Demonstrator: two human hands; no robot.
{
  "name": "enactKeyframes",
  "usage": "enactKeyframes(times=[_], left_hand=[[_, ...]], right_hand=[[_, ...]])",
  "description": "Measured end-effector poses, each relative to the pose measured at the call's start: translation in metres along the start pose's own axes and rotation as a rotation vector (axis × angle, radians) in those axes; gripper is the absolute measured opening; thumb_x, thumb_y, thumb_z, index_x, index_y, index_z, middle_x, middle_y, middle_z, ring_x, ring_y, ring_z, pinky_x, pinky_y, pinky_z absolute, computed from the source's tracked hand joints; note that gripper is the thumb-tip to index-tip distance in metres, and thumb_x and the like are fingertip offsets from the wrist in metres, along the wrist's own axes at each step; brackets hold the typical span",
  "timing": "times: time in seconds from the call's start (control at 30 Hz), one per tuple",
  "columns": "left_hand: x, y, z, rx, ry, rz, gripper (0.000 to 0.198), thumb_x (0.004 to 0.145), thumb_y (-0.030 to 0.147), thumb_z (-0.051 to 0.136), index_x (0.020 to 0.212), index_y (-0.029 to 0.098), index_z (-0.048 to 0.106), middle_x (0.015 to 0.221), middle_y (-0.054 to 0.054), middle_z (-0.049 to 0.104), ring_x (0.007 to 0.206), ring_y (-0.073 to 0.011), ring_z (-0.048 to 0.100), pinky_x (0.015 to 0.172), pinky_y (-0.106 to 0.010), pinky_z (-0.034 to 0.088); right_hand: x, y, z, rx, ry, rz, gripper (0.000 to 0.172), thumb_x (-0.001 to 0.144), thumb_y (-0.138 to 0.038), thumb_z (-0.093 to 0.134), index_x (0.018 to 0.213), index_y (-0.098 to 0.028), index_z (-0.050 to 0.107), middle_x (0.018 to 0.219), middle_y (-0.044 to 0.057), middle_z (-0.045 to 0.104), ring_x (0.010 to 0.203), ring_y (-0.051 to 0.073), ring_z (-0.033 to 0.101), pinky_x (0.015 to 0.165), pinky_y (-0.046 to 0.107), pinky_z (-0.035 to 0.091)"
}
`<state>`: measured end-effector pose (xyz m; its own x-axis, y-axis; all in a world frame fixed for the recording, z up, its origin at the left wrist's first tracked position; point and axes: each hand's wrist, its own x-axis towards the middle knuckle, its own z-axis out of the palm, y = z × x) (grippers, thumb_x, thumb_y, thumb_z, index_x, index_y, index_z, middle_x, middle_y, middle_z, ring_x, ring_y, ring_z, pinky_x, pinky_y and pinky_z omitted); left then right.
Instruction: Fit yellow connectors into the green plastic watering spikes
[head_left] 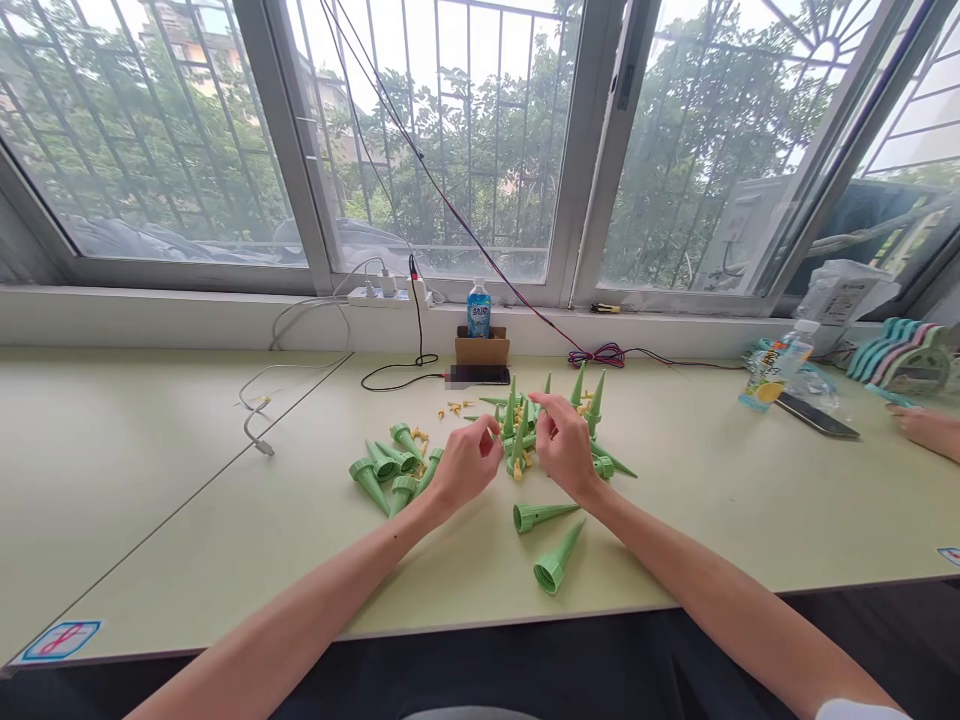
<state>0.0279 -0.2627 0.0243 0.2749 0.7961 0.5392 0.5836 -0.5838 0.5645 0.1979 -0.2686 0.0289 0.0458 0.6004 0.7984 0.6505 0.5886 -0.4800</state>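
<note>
My left hand is at the left edge of a pile of green plastic spikes, its fingers pinched together. Whatever sits in that pinch is too small or hidden to name. Across the pile, my right hand has its thumb and index finger curled towards each other; I cannot make out what they hold. Some spikes in the pile stand point up, others lie flat. Small yellow plastic fittings lie among them. Two hollow spikes, one being the near spike, rest below my right hand. More green spikes lie left of my left hand.
Small yellow pieces are scattered behind the pile. At the back stand a phone on a cable and a blue bottle in a cardboard box. Rightward are a drink bottle, a dark phone and another person's hand.
</note>
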Motion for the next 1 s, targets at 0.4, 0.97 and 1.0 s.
enactKeyframes(times=[0.4,0.97,1.0], left_hand=[[-0.0018,0.0015,-0.0025,0.001,-0.021,-0.024,0.004,0.083,0.020,0.048,0.080,0.020,0.051,0.054,0.006,0.048,0.051,-0.0111,0.043,0.054,-0.023,0.035],[-0.0016,0.0001,0.0006,-0.001,0.004,-0.002,0.004,0.083,0.020,0.050,0.080,0.020,0.053,0.054,0.005,0.050,0.051,-0.0111,0.043,0.054,-0.023,0.035],[-0.0016,0.0005,0.0006,-0.001,0.008,0.001,0.004,0.083,0.020,0.050,0.080,0.020,0.052,0.054,0.005,0.050,0.051,-0.0112,0.043,0.054,-0.023,0.036]], right_hand=[[-0.0006,0.0017,0.0004,-0.016,0.027,-0.006,0.040,0.086,-0.006,0.037,0.113,-0.017,0.064,0.109,0.011,0.067,0.096,0.022,0.063,0.082,0.034,0.050],[-0.0030,-0.0025,0.0002,0.048,0.049,0.024,0.031,0.091,-0.012,0.038,0.111,-0.020,0.061,0.107,0.008,0.066,0.070,0.016,0.059,0.066,0.029,0.047],[-0.0032,-0.0030,0.0000,0.053,0.061,0.033,0.029,0.091,-0.013,0.039,0.110,-0.020,0.061,0.105,0.008,0.066,0.067,0.015,0.057,0.064,0.029,0.047]])
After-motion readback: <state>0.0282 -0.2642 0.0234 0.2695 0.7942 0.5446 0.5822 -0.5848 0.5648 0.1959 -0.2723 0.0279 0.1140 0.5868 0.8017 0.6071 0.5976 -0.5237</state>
